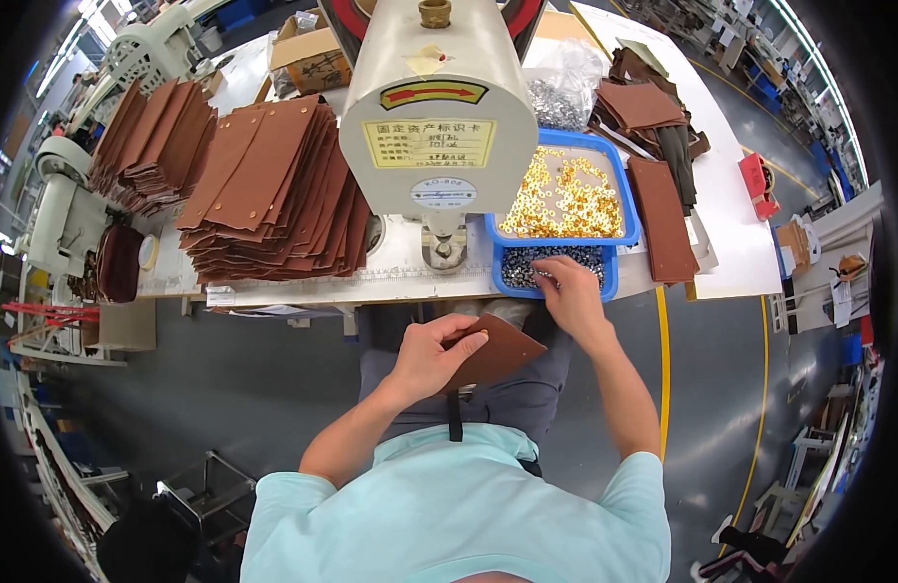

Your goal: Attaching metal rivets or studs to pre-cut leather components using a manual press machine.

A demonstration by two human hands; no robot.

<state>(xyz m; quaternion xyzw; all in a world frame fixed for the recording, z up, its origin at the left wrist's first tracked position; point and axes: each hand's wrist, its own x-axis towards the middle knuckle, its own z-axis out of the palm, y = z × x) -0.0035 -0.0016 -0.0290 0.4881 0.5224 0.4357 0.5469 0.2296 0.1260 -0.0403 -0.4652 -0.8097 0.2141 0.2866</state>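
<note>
My left hand (437,352) is closed on a brown leather piece (502,352), held tilted above my lap, with a small gold speck by the thumb tip. My right hand (572,296) reaches into a small blue tray (612,277) of loose silver metal fasteners (519,267). Its fingertips are pinched together among them, and whatever they hold is hidden. Just behind, a larger blue tray (631,199) carries many gold ring-shaped fasteners (565,189). The pressing machine (439,117) stands in front of me, its lower tip (444,251) over the table edge.
Stacked brown leather pieces (264,185) with gold fasteners lie left of the machine, with another stack (157,146) behind them. A brown strip (662,219) and a dark fabric heap (653,97) are right of the trays. A clear bag (565,87) and cardboard box (313,58) sit farther back.
</note>
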